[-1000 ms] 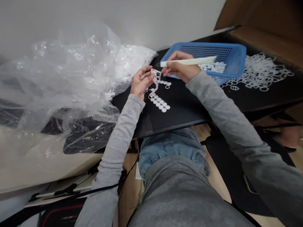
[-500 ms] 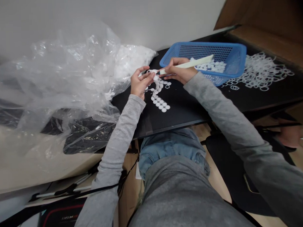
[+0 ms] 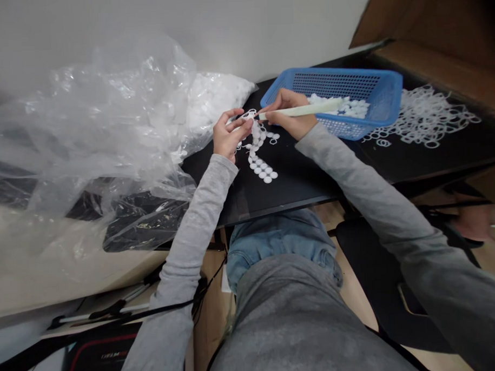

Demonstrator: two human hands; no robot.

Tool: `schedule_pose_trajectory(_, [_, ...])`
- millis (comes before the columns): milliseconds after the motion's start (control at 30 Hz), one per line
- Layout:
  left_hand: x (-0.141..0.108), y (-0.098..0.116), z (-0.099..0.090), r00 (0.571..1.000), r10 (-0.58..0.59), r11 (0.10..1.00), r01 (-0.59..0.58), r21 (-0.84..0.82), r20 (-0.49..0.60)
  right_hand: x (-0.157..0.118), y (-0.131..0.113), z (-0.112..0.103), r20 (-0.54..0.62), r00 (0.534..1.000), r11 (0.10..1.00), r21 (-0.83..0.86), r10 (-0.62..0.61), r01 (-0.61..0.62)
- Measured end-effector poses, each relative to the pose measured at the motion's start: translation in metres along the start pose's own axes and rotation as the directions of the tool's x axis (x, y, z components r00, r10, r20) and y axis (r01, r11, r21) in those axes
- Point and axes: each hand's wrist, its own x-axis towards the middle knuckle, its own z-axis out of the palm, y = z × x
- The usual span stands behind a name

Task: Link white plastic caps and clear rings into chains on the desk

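Head view: the strip of white discs (image 3: pixel 259 162) lies on the black surface (image 3: pixel 300 178) and rises at its top end to your left hand (image 3: pixel 228 133), just beside the palm. That hand is loosely spread, with its fingers (image 3: pixel 236 121) fanned and their tips at the strip's end; you can't tell whether they are gripping it. Your right hand (image 3: pixel 288 114) pinches a cream pen-shaped tool (image 3: pixel 301 110) between thumb and fingers, its dark tip touching or almost touching the strip's top end, right by your left fingertips. A few loose discs sit just right of the strip.

Beyond your right hand stands a blue mesh basket (image 3: pixel 333 70) holding white discs (image 3: pixel 342 107). A tangle of white rings (image 3: pixel 426 117) lies to its right. To your left, a clear plastic bag (image 3: pixel 94 115) heaps over the surface's edge, with a white mass (image 3: pixel 216 100) beside it.
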Motion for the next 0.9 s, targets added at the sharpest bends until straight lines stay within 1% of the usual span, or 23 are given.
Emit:
schedule_pose_trajectory(67, [-0.001,0.000,0.001,1.000,0.001,1.000,-0.001,0.018,-0.012,-0.002,0.000,0.003,-0.007,0.995,0.988,-0.111,-0.104,0.103])
schedule_pose_trajectory(133, [-0.002,-0.001,0.002,1.000,0.001,1.000,0.000,0.031,-0.011,-0.005,0.000,0.005,-0.012,0.983,0.966,-0.186,-0.184,0.179])
schedule_pose_trajectory(200, [-0.003,0.000,0.004,1.000,-0.011,1.000,0.011,0.025,0.011,-0.006,0.001,0.006,-0.017,0.974,0.950,-0.224,-0.226,0.216])
schedule_pose_trajectory(267, [-0.004,0.002,0.006,0.999,-0.034,0.999,0.034,-0.002,0.038,-0.004,0.003,0.005,-0.034,0.974,0.947,-0.241,-0.226,0.211])
schedule_pose_trajectory(367, [-0.007,0.009,0.008,0.997,-0.057,0.997,0.059,-0.039,0.043,0.001,0.005,0.000,-0.062,0.984,0.967,-0.205,-0.167,0.151])
schedule_pose_trajectory(467, [-0.010,0.016,0.010,0.997,-0.077,0.996,0.076,-0.047,-0.015,0.004,0.001,-0.005,-0.077,0.990,0.991,-0.062,-0.122,0.117])
schedule_pose_trajectory(533, [-0.012,0.019,0.011,0.993,-0.106,0.993,0.103,-0.054,-0.051,0.003,-0.005,-0.006,-0.095,0.986,0.990,-0.002,-0.138,0.139])
schedule_pose_trajectory(600, [-0.013,0.021,0.012,0.989,-0.142,0.989,0.140,-0.058,-0.046,0.000,-0.013,-0.005,-0.099,0.972,0.977,-0.044,-0.213,0.210])
schedule_pose_trajectory(667, [-0.015,0.022,0.014,0.986,-0.166,0.985,0.165,-0.042,-0.015,-0.005,-0.019,-0.004,-0.034,0.946,0.934,-0.175,-0.323,0.312])
schedule_pose_trajectory(733, [-0.017,0.024,0.015,0.985,-0.172,0.985,0.172,-0.021,0.008,-0.008,-0.022,-0.002,0.098,0.918,0.875,-0.281,-0.383,0.395])
schedule_pose_trajectory(800, [-0.019,0.025,0.017,0.985,-0.174,0.985,0.174,-0.007,0.017,-0.009,-0.024,-0.002,0.203,0.912,0.849,-0.337,-0.356,0.407])
schedule_pose_trajectory(833, [-0.020,0.026,0.018,0.984,-0.176,0.984,0.177,-0.001,0.022,-0.009,-0.024,-0.002,0.225,0.918,0.850,-0.355,-0.326,0.388])
schedule_pose_trajectory(900, [-0.021,0.026,0.019,0.982,-0.183,0.983,0.182,0.016,0.045,-0.009,-0.024,-0.003,0.227,0.933,0.851,-0.392,-0.279,0.350])
